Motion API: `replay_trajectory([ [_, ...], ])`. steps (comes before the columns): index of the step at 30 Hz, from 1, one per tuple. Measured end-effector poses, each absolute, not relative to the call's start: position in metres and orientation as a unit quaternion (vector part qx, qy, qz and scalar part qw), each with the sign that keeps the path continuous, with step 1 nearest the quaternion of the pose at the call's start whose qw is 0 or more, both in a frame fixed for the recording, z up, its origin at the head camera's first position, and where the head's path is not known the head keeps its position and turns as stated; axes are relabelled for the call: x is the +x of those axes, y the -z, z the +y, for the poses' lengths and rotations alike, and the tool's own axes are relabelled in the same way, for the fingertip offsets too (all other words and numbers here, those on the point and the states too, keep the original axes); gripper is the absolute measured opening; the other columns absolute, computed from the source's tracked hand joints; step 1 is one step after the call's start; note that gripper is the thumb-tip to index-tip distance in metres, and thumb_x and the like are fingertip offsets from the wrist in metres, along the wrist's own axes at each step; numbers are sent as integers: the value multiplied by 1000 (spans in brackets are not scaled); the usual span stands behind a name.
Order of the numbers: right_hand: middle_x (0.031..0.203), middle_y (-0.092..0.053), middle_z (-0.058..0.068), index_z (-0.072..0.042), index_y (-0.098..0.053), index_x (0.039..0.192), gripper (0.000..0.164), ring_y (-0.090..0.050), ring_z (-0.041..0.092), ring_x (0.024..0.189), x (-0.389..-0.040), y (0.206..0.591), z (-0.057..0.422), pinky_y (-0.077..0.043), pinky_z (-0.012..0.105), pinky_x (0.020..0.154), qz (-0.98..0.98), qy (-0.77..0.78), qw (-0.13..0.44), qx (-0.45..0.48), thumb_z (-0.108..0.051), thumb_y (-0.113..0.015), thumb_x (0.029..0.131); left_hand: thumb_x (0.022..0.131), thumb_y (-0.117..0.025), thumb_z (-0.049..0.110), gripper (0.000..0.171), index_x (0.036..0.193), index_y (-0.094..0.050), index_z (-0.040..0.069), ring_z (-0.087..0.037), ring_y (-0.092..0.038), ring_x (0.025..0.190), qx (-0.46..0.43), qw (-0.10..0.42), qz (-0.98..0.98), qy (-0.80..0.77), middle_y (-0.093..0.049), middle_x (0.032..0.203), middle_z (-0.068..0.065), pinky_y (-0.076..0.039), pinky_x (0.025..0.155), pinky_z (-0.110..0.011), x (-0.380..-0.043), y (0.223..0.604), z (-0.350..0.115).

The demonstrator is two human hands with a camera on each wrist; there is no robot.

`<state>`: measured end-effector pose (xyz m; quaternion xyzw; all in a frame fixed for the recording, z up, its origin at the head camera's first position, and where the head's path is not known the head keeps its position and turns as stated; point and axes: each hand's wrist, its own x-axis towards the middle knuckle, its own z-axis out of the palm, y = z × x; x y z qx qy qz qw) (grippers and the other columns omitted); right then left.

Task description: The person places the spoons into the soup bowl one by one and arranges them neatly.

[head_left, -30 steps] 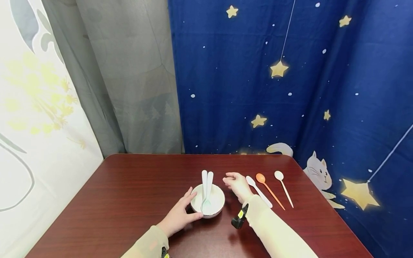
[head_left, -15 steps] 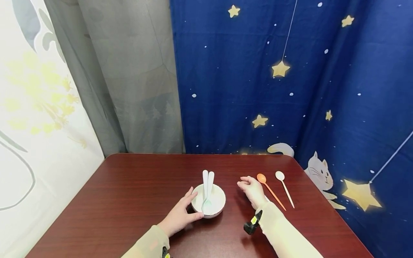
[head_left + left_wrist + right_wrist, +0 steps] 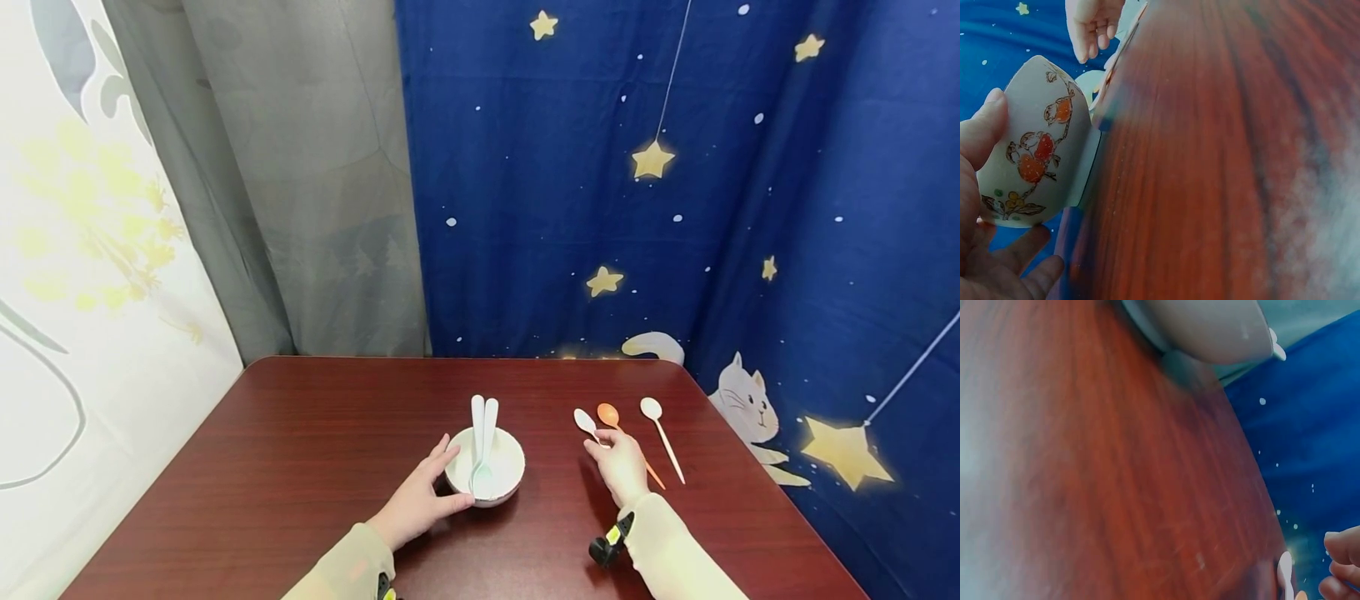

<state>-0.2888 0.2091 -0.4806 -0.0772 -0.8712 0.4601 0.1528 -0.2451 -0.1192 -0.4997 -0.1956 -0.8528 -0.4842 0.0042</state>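
Observation:
My left hand (image 3: pixel 420 498) holds the side of a pale bowl (image 3: pixel 512 468). In the left wrist view, the thumb and fingers lie against the bowl's fruit-patterned outside (image 3: pixel 1041 144). Two spoons lean in the bowl, their white handles (image 3: pixel 477 421) sticking up past the far rim; one shows a mint-green head (image 3: pixel 482 477). To the right, my right hand (image 3: pixel 624 469) hovers low over a white spoon (image 3: pixel 584 419) and hides its handle. In the right wrist view, its loosely bent fingers (image 3: pixel 1342 547) appear apart from the white spoon. Contact cannot be confirmed.
An orange spoon (image 3: pixel 608 414), partly covered by the right hand, lies on the dark red wooden table (image 3: pixel 345 417). Farther right lies a cream spoon (image 3: pixel 652 408). Grey and blue star-patterned curtains (image 3: pixel 555 183) hang behind the table.
My right hand has moved right and nearer to me, away from the bowl and over the white spoon, whose head shows again. The left hand keeps its place on the bowl.

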Motion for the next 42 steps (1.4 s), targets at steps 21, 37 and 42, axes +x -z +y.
replay_trajectory([
  [21,112,-59,27,0,-68,114,36,-42,48,106,-268,501,231,-31,59,89,-891,-393,165,-159,-22,-70,85,77,-78,45,89,146,-40,3,-34,-19,143,-190,3,-853,486,-19,158,-16,-24,110,-53,-242,498,-119],
  [37,105,-59,26,-1,-70,109,30,-44,46,104,-269,509,235,-28,57,91,-898,-372,172,-157,-17,-71,84,77,-79,45,89,146,-40,3,-33,-20,143,-189,5,-853,487,-19,158,-16,-24,110,-54,-240,498,-117],
  [42,105,-59,25,-2,-70,110,30,-44,47,104,-269,509,235,-29,58,90,-901,-369,166,-159,-18,-70,85,77,-78,45,89,146,-40,4,-33,-19,143,-187,1,-852,488,-18,158,-16,-24,110,-53,-239,498,-118],
])
